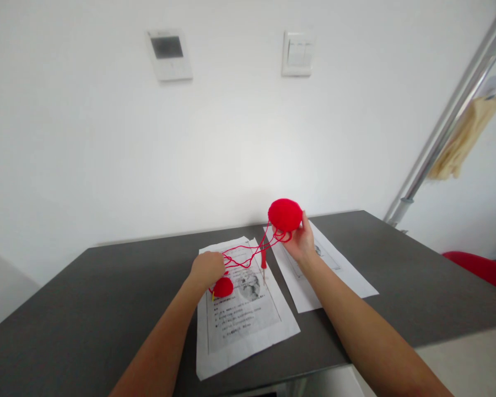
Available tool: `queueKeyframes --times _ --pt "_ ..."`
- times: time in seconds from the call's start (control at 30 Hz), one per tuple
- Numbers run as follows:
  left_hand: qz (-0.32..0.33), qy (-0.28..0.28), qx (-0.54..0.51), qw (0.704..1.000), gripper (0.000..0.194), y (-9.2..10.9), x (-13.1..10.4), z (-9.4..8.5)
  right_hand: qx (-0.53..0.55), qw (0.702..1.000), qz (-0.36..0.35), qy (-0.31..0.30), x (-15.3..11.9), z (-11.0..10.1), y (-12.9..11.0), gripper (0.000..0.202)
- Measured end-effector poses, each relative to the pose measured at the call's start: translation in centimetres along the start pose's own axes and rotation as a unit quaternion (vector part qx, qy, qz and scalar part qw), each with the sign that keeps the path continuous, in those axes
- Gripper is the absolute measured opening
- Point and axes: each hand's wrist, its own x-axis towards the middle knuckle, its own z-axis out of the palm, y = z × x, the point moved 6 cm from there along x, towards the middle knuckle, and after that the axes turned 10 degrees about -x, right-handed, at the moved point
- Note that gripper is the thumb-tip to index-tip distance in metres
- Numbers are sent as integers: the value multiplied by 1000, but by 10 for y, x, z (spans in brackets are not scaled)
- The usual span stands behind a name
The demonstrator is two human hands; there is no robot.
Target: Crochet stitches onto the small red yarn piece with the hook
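My right hand (302,241) is closed around a red ball of yarn (285,215), held up above the back of the table. Loose red yarn strands (242,261) run from the ball across to my left hand (208,268), whose fingers are curled shut on them. Just below the left hand sits a small rounded red yarn piece (223,286) with a yellow bit at its lower left edge; whether the hand touches it I cannot tell. A slim tool with a red handle (263,258) and a thin metal tip lies between my hands, on the right edge of a printed sheet.
Printed paper (248,331) lies under the left hand, and a second sheet (355,280) lies under the right forearm. Both rest on a dark grey table (119,298) against a white wall. A metal pole (442,132) and a red curved object (479,267) are at the right.
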Motion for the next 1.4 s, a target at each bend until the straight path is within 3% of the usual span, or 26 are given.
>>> queueKeyframes --times 0.07,0.17,0.27,0.37,0.47,0.6,0.73,0.83,0.9,0.97,1.03,1.17,1.27,1.4 --pt "3 36 -83 996 27 11 -2 0 -6 1000 3 -13 -2 6 3 32" --pt "41 50 -231 971 42 37 -8 11 -19 999 12 -30 -6 13 11 33" --pt "78 -9 -364 928 53 63 -13 30 -33 998 26 -40 -9 17 21 34" --pt "84 -67 -446 889 40 69 -14 40 -43 998 37 -40 -9 14 27 35" --pt "65 -28 -503 862 32 51 -6 28 -43 998 38 -30 -5 6 25 33" --pt "11 155 -550 821 39 2 4 -5 -37 998 46 -16 1 -7 19 21" --pt "-42 296 -553 778 42 -42 3 -28 -29 998 62 -15 1 -10 15 23" --pt "-79 364 -542 754 44 -67 0 -41 -21 998 64 -15 1 -10 10 23" --pt "-99 384 -525 753 44 -76 -2 -48 -17 998 64 -14 1 -12 6 24" --pt "-104 370 -507 771 42 -74 -3 -49 -17 997 70 -15 1 -12 4 25" --pt "-93 331 -492 800 42 -60 -3 -44 -20 996 83 -19 -1 -10 7 27" --pt "-32 234 -493 837 57 -7 -4 -13 -32 992 116 -43 -9 4 24 29" --pt "10 126 -528 840 60 29 -1 16 -41 988 135 -62 -16 16 40 26" --pt "2 20 -556 831 66 38 3 35 -47 986 142 -74 -19 20 49 20"
